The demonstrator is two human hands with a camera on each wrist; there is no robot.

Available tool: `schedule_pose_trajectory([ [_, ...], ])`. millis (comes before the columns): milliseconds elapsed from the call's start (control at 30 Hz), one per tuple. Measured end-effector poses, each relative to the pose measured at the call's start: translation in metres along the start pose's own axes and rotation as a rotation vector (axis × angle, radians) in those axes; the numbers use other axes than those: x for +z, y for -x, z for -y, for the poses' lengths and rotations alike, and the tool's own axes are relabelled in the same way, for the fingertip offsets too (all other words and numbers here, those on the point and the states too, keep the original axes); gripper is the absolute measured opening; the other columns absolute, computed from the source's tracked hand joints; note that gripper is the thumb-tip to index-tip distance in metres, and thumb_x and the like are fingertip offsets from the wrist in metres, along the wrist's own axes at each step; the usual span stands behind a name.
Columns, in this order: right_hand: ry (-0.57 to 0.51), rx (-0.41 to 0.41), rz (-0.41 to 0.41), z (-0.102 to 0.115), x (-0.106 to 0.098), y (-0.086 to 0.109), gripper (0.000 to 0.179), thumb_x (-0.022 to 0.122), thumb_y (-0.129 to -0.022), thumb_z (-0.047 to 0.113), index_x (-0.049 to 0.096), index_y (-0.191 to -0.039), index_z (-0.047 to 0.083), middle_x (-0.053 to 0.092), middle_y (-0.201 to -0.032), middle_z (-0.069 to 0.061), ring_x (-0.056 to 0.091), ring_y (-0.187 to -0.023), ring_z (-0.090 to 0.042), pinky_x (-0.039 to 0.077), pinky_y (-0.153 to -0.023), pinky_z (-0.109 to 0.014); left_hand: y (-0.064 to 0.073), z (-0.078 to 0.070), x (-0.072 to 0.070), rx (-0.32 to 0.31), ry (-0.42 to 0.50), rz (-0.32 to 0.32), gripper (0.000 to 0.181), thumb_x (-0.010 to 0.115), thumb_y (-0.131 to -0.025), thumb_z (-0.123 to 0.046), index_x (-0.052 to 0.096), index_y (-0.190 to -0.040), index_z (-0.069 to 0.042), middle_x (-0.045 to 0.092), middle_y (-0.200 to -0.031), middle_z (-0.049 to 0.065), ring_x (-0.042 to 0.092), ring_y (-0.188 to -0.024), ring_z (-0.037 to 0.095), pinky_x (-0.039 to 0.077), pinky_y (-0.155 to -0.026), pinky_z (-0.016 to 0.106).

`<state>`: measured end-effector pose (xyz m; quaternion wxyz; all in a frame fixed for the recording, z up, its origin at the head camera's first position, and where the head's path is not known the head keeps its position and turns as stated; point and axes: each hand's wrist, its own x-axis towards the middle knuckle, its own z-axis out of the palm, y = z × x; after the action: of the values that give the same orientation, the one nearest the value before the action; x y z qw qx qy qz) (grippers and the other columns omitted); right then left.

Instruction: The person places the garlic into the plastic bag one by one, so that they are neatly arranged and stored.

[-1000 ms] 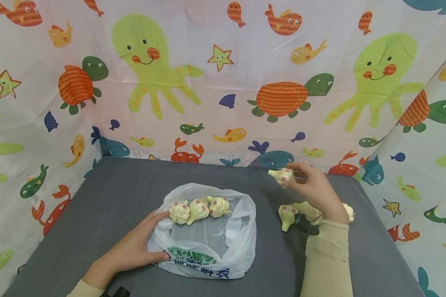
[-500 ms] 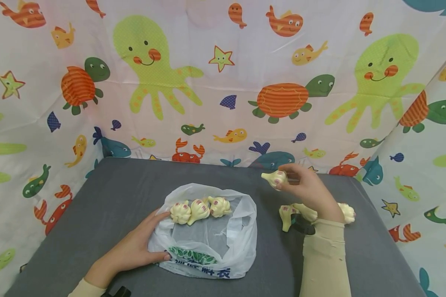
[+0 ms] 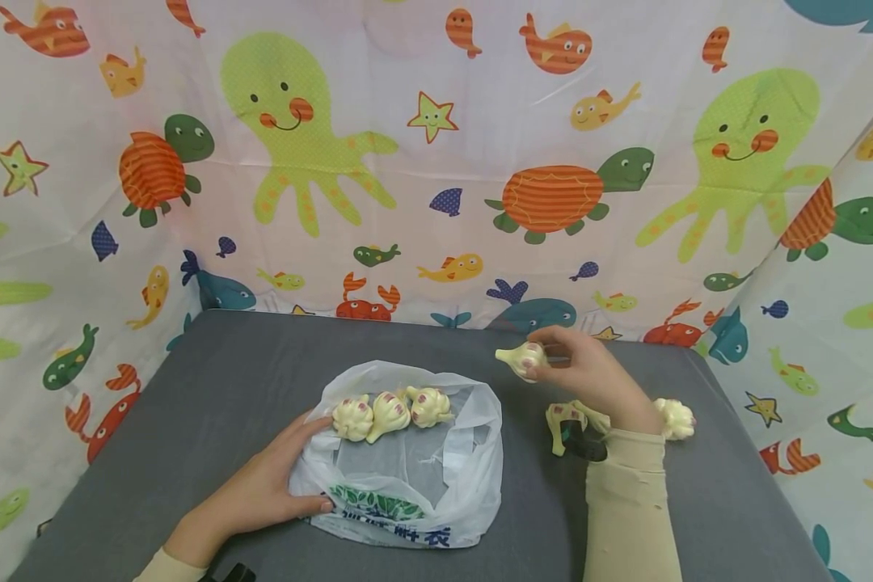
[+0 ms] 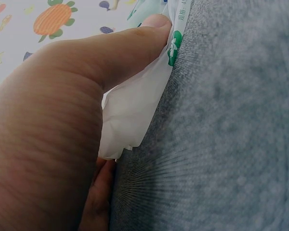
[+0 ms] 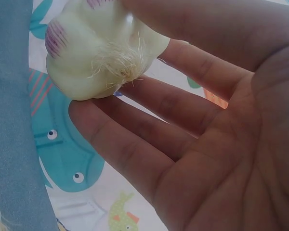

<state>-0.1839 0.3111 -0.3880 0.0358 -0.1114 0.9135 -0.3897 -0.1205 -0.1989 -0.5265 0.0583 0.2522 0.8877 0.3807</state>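
My right hand point(image 3: 589, 376) pinches a garlic bulb point(image 3: 521, 360) between thumb and fingertips, above the table and right of the bag, stem pointing left. In the right wrist view, the root end of this garlic bulb point(image 5: 82, 62) faces my palm. My left hand point(image 3: 258, 485) holds the left side of an open white plastic bag point(image 3: 473, 509), thumb at the front and fingers at the back rim. The left wrist view has the thumb point(image 4: 135, 45) against the plastic. Inside the bag, three garlic bulbs point(image 3: 390, 415) lie in a row along the back.
Below my right wrist, more garlic bulbs point(image 3: 557, 428) lie on the grey table point(image 3: 262, 356), partly hidden by the wrist strap. Another garlic bulb point(image 3: 674, 419) sits right of the forearm. A curtain point(image 3: 407, 178) printed with sea animals hangs behind the table.
My right hand has moved left and slightly down with the garlic bulb, nearer the bag. The bulb right of the forearm has come more into view. The left hand stays on the bag.
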Motion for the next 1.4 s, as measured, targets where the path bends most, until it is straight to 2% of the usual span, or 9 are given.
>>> schedule_pose_trajectory([
  [333,-0.013,-0.031,0.016,0.007,0.007,-0.002,0.052,0.088,-0.096,0.025,0.068,-0.142,0.010,0.068,-0.142,-0.011,0.066,-0.130,-0.040,0.057,-0.103,-0.057,0.001,-0.001,0.000,0.002,-0.004,-0.005,0.111,0.090,-0.080,-0.068,0.034,-0.170,-0.035,0.026,-0.178,0.008,0.037,-0.155,0.040,0.042,-0.109,0.073],
  [733,-0.023,-0.029,0.048,0.012,0.019,-0.006,0.051,0.089,-0.094,0.025,0.070,-0.140,0.013,0.070,-0.138,-0.007,0.068,-0.128,-0.037,0.056,-0.103,-0.057,0.002,-0.003,-0.001,0.012,0.001,-0.005,0.111,0.091,-0.080,-0.067,0.036,-0.170,-0.032,0.027,-0.178,0.010,0.037,-0.155,0.040,0.042,-0.109,0.073],
  [967,-0.022,-0.049,0.071,0.016,0.024,-0.008,0.048,0.088,-0.094,0.023,0.071,-0.138,0.014,0.070,-0.138,-0.009,0.067,-0.129,-0.040,0.054,-0.105,-0.062,0.002,-0.002,0.000,0.004,-0.015,-0.004,0.111,0.090,-0.080,-0.069,0.035,-0.170,-0.034,0.027,-0.177,0.010,0.038,-0.154,0.040,0.043,-0.108,0.072],
  [1400,0.004,-0.053,0.134,0.023,0.032,-0.014,0.047,0.089,-0.093,0.027,0.072,-0.135,0.013,0.072,-0.132,-0.006,0.067,-0.128,-0.039,0.054,-0.104,-0.062,0.002,-0.003,-0.001,0.000,-0.008,-0.001,0.111,0.090,-0.081,-0.067,0.034,-0.170,-0.036,0.026,-0.178,0.010,0.036,-0.155,0.041,0.043,-0.108,0.073],
])
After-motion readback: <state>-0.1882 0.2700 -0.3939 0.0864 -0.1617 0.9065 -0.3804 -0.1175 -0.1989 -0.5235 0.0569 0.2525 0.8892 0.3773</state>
